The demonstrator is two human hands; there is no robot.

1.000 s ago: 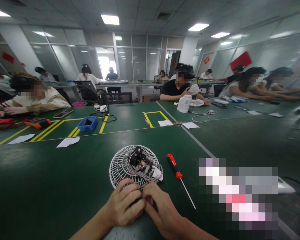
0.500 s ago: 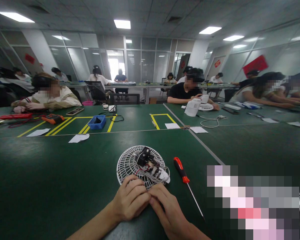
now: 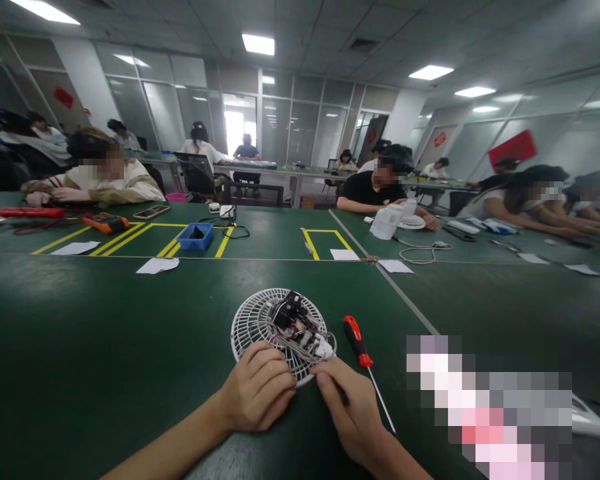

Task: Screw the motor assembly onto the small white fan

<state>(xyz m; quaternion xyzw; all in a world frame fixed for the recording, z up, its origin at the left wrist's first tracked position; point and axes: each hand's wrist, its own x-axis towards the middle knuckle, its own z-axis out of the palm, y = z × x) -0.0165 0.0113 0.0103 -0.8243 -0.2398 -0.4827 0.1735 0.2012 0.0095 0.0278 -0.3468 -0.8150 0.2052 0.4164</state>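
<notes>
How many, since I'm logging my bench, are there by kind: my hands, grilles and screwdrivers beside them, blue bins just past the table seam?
Left hand and right hand: 2
Grille: 1
Screwdriver: 1
Blue bin: 1
Total: 5

i get dim view: ceiling panels [image 3: 259, 45] glow, doorway [image 3: 234, 127] blown out, bench [image 3: 100, 333] faintly glossy, right edge smeared.

White round grille [image 3: 249, 323] lies flat before me; black mechanism [image 3: 291, 311], exposed wiring [image 3: 300, 329], looped grey cable [image 3: 299, 351] rest on my right side of it.
</notes>
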